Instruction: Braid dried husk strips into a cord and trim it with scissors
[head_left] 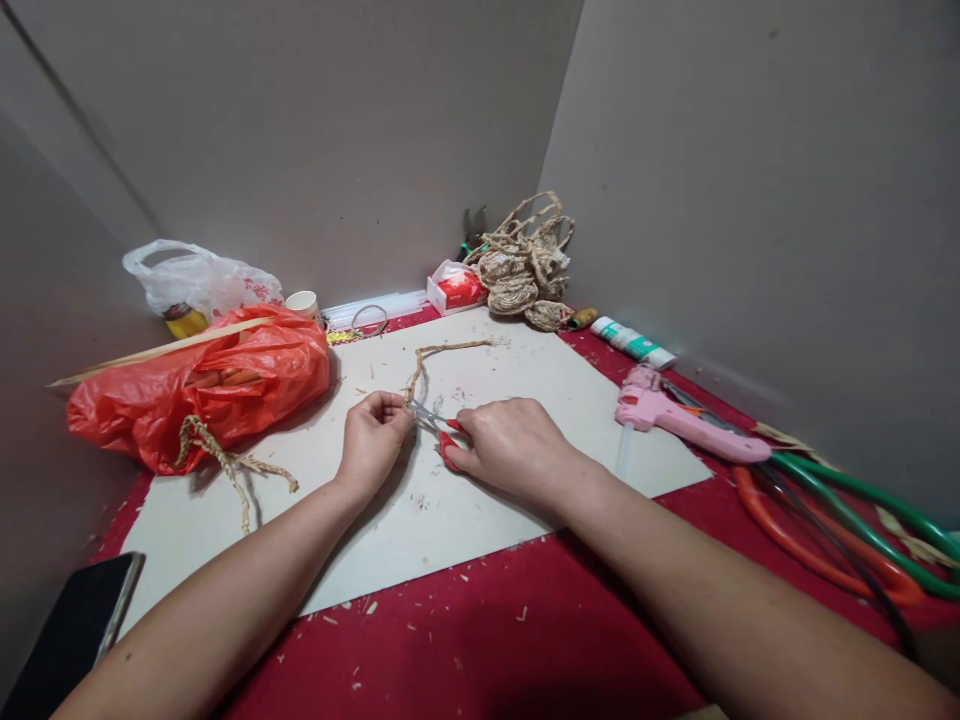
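My left hand (376,440) pinches one end of a braided straw cord (439,348), whose other end reaches away to the right above a white board (480,505). In my right hand (510,440) is a pair of small red-handled scissors (448,450), with the fingers closed round the handles. The blades meet the cord right beside my left fingertips; whether they are cutting into it I cannot tell. Another piece of braided cord (225,460) lies at the left, by a red plastic bag (262,370).
Along the back stand a white bag (202,280), a paper cup (301,304), glue sticks (375,309), a red box (455,288) and coiled straw cord (517,270). At right lie a pink glue gun (675,412) and large-handled shears (862,500). A phone (75,630) lies front left.
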